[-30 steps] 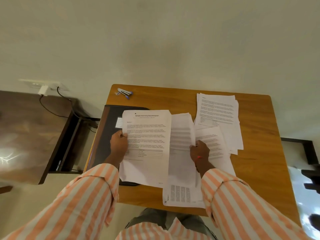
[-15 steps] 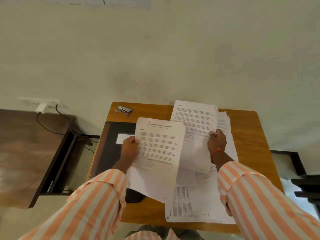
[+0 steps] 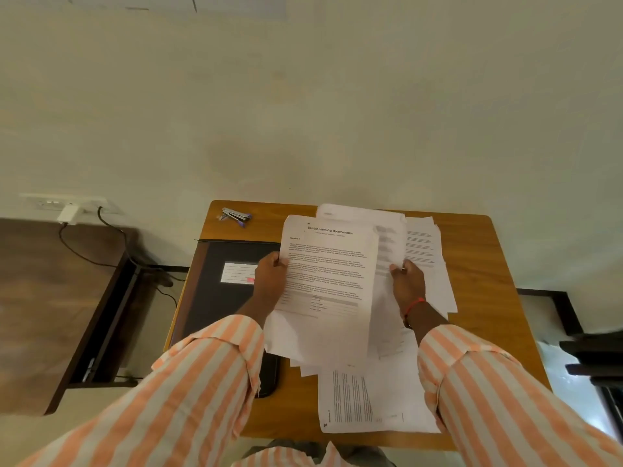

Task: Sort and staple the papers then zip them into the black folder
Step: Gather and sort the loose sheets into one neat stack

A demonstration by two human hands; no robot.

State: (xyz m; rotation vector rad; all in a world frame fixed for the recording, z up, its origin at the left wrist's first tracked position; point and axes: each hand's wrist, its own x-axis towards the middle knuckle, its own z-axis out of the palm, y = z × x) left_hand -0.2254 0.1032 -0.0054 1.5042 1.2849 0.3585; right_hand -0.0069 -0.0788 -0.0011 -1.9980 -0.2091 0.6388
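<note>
My left hand (image 3: 270,277) grips the left edge of a printed title sheet (image 3: 328,284), held above the table. A second sheet (image 3: 387,251) is tucked just behind it, and my right hand (image 3: 408,281) pinches that one at its right edge. More loose papers (image 3: 426,261) lie spread on the table behind, and one sheet with columns of print (image 3: 367,399) lies near the front edge. The black folder (image 3: 219,298), with a white label, lies flat on the left of the table, partly under my left arm. A silver and blue stapler (image 3: 236,215) sits at the far left corner.
The small wooden table (image 3: 488,298) stands against a plain wall. A dark wooden desk (image 3: 50,298) with a cable and wall socket is to the left. Dark furniture (image 3: 593,358) stands at the right edge.
My right hand picked a sheet from the pile on the right and brought it left behind the title sheet. The view has tilted up toward the wall.
</note>
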